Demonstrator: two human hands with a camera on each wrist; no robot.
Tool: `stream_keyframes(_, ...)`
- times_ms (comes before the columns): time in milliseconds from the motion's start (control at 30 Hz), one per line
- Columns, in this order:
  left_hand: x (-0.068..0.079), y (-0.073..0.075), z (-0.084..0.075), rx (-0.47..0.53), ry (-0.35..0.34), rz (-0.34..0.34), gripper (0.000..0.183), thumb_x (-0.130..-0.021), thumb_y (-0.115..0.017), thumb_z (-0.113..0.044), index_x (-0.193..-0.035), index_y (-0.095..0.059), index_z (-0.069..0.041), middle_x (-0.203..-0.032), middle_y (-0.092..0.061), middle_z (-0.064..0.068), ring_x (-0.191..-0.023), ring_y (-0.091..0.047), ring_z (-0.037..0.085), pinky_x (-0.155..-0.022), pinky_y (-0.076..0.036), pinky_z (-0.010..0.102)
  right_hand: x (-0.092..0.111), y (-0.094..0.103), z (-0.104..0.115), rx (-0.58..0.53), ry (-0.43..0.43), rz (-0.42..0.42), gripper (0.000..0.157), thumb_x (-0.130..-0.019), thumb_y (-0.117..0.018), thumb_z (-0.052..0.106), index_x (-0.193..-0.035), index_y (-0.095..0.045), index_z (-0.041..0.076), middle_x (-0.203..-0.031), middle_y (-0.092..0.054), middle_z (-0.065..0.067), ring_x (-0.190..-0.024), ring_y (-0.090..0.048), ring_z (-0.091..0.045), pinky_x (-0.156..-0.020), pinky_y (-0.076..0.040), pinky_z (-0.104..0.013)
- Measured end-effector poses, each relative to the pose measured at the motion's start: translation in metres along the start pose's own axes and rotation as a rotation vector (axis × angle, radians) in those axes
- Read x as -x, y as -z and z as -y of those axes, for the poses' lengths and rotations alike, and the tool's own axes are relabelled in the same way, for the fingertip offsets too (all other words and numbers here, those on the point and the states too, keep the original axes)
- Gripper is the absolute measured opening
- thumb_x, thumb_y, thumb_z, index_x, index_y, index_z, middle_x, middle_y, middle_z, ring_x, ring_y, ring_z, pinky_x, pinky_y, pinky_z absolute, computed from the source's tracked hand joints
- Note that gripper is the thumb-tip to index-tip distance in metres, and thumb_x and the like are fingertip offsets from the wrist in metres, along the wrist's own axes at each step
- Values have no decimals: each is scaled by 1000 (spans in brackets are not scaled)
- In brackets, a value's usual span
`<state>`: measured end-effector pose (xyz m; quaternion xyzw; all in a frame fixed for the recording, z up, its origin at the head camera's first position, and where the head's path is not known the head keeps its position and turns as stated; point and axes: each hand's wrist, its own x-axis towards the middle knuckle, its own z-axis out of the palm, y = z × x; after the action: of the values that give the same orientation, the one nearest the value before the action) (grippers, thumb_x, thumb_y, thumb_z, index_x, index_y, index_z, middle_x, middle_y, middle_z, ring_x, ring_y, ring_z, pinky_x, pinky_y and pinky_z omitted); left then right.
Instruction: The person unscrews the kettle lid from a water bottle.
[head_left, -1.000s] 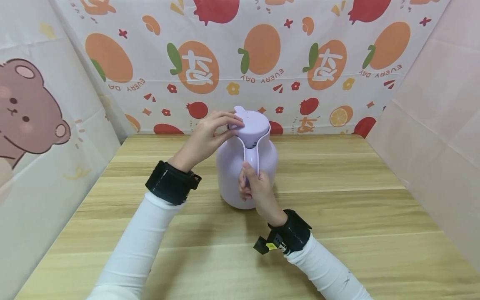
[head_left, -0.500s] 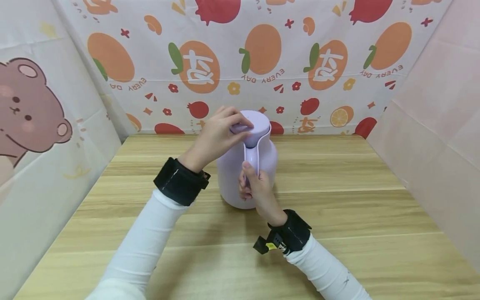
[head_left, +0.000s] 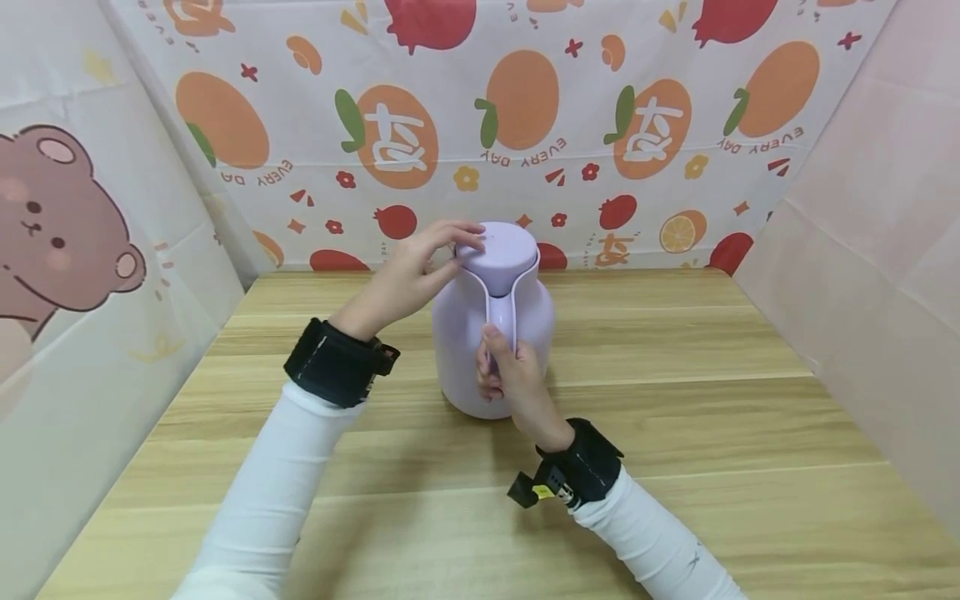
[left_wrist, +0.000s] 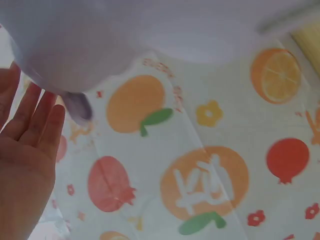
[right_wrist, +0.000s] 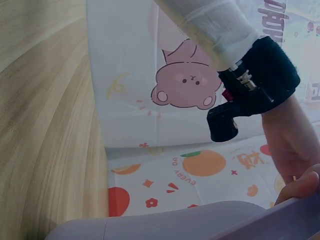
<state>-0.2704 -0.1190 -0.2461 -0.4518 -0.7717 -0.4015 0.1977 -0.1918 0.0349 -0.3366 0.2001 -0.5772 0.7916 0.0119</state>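
A lilac thermos jug (head_left: 457, 358) stands upright on the wooden table (head_left: 690, 467). Its round lid (head_left: 506, 246) sits in the neck. My left hand (head_left: 408, 271) is at the lid's left side; its fingertips touch the lid's top and rim. In the left wrist view, the fingers (left_wrist: 35, 112) look fairly straight beneath the blurred lilac surface, near a small protruding tab (left_wrist: 78, 107). Wrapped round the jug's handle (head_left: 501, 315) is my right hand (head_left: 513, 371), thumb lying along it. The right wrist view catches only part of the jug (right_wrist: 165, 222).
Behind the table hangs a fruit-print cloth (head_left: 555, 183). Another cloth with a bear (head_left: 67, 221) covers the left side, and a pale cloth (head_left: 877, 250) the right. Black camera straps (head_left: 337, 362) circle both wrists.
My left hand moves rightward over the lid, then back to its left side. The lid's tab, visible in the head view earlier, no longer shows there. The right hand keeps its hold.
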Motion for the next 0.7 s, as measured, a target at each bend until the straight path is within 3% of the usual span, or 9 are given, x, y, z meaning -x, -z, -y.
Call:
stream_keyframes(367,2,4,4,37,-16,-41,19,-80,-66,6,-97,-67,-2,-109,-63,9,-111,-53,19,-89,-43,36,0,0,0,2,-6,3,46,-92,-48,41,-60,-42,8,-48,-34,1,-40,-31,-10,-41,-30,-25)
stream_keyframes(700,1,0,-1,-83,-8,-33,19,-80,-69,1,-99,-67,-4,-106,-61,6,-106,-49,20,-85,-43,34,0,0,1,10,5,10,46,-93,-47,42,-60,-42,9,-48,-35,2,-40,-31,-10,-41,-31,-24)
